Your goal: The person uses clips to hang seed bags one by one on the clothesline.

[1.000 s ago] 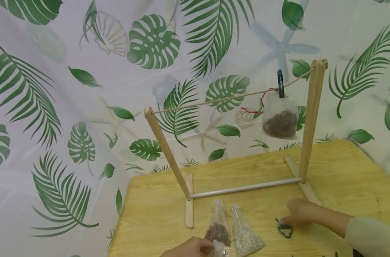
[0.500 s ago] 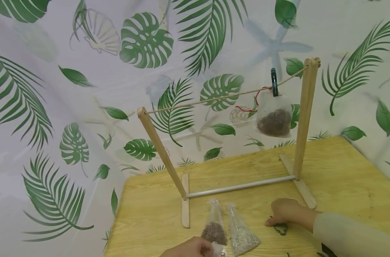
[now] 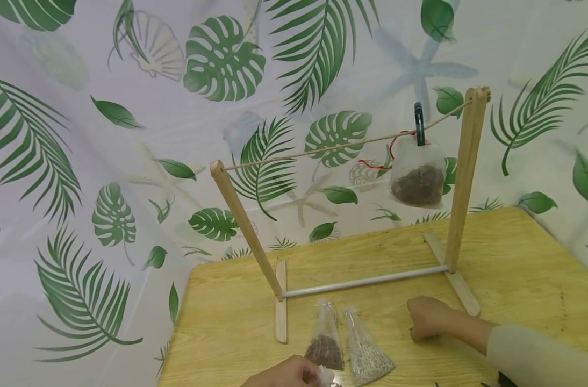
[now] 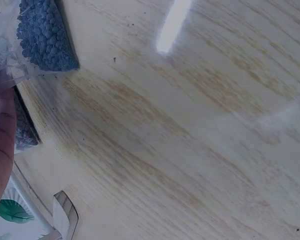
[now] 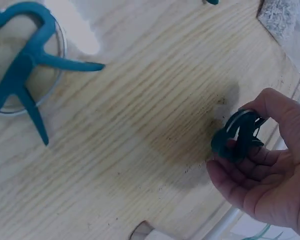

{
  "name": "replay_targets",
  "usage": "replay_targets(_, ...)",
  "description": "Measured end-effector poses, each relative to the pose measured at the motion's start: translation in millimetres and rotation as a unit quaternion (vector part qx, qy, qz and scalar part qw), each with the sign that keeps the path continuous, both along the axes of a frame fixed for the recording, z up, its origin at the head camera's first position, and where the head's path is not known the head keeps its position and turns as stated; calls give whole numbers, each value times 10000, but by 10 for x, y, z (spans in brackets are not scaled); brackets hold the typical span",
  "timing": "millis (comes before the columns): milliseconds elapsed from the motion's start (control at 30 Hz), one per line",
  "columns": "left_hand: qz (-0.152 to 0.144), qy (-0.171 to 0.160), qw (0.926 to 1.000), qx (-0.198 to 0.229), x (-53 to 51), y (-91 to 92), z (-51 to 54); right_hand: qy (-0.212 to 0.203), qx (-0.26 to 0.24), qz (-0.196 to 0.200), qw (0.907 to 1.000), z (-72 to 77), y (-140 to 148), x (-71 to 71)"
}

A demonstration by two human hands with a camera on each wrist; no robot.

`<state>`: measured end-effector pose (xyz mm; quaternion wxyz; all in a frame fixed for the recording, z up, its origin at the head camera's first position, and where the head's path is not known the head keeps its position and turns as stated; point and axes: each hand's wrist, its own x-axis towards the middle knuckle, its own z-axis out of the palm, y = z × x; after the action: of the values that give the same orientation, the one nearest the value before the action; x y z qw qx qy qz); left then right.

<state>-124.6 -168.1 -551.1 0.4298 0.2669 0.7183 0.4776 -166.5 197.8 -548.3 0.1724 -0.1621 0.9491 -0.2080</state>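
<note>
In the right wrist view my right hand [image 5: 275,175] grips a dark green plastic clip [image 5: 240,137], with thumb and fingers curled round it just above the table. The head view shows that hand [image 3: 429,319] from the back, hiding the clip. My left hand [image 3: 286,372] pinches the gathered neck of a clear bag [image 3: 325,375] at the lower edge; dark round pellets [image 4: 45,35] fill it in the left wrist view. Beyond it lie two clear bags, one of brown grains [image 3: 325,352], one of pale grains [image 3: 370,360].
A wooden stand [image 3: 460,183] spans the table [image 3: 216,333] with a rope [image 3: 318,153] and a white rod [image 3: 366,281]. A black clip [image 3: 419,124] hangs a bag of brown lumps [image 3: 418,185] there. Another green clip [image 5: 22,67] lies over a round clear dish [image 5: 64,42].
The green clip beside my right hand has left the tabletop and is in its fingers. That hand has shifted slightly left. My left hand keeps hold of its bag.
</note>
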Motion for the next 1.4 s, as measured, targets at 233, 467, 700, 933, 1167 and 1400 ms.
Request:
replay_targets(233,-12,84,10000,24,-4,64,67,-240,-440,132,9987,110,77,-49)
replay_targets(467,-32,568,9983,-101,-20,176,289,-331,-829,513,9947,276,206,-164)
replay_targets(700,454,1001,9939,-56,-56,287,537,-118,-998,821,9915,499,236,-294)
replay_targets(933,957,1367,9859,-142,-212,417,824,392,-1199,955,9874,872,169,-316)
replay_targets(1167,1576,1184,9804,17,-364,622,1129,1038,-1370,1157,9783,1193,147,-358)
replay_targets(1400,1881,1260,9713,723,-505,770,1521,1019,-1585,1292,9736,1491,143,-363)
